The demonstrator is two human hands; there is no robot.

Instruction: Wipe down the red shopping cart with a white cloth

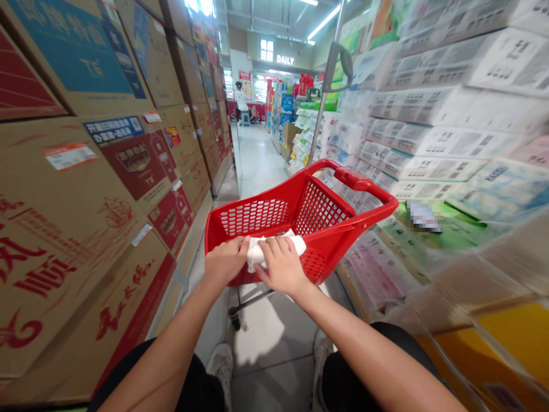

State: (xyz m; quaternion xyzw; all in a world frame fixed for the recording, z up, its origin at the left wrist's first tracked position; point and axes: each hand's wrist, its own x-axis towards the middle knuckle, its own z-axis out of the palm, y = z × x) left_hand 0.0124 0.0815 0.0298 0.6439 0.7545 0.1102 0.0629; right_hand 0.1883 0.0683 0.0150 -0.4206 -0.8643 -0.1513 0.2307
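A red plastic shopping cart (364, 220) with mesh walls stands in front of me, its push handle toward the right. My left hand (226, 260) is closed over the near rim of its basket. My right hand (281, 264) grips a bunched white cloth (299, 245) lying along the same rim, just right of my left hand. The cloth's left end reaches my left fingers; whether they hold it too, I cannot tell. Parts of the rim and cloth are hidden under my hands.
Stacked cardboard cartons (124, 166) line the left side. White paper packs (446, 143) pile up on the right, with a green pack (454, 220) lower down. A metal pole with a grey handle (337, 67) rises behind the cart. Far down the aisle sits a person (241, 100) on a blue stool.
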